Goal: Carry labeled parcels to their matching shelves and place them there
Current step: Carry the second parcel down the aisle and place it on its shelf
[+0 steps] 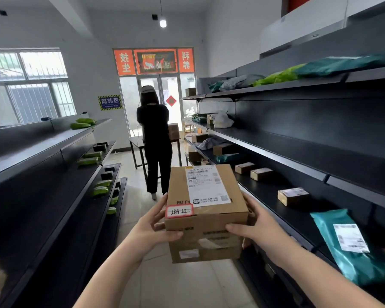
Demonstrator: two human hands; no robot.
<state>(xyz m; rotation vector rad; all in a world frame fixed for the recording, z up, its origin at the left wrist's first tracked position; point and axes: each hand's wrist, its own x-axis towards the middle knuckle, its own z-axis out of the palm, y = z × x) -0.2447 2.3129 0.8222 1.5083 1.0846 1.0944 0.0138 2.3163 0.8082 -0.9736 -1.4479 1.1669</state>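
An aisle runs between dark metal shelves (276, 138) toward a glass door. Mid-aisle, the left hand (152, 227) and right hand (257, 227) clasp a brown cardboard box (206, 215) from either side, fingers curled around its edges. It bears a white shipping label and a red-bordered handwritten sticker (179, 211); the label's print is too small to read. Ahead, a person in black (155, 138) stands in the aisle, back turned. A teal mailer (349, 243) lies on the right shelf, partly cut off.

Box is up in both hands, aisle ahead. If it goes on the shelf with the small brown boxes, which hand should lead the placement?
Right, probably. The right hand grips the cardboard box on the side facing that shelf, close to its edge. The left hand holds the far side and would have to cross over.
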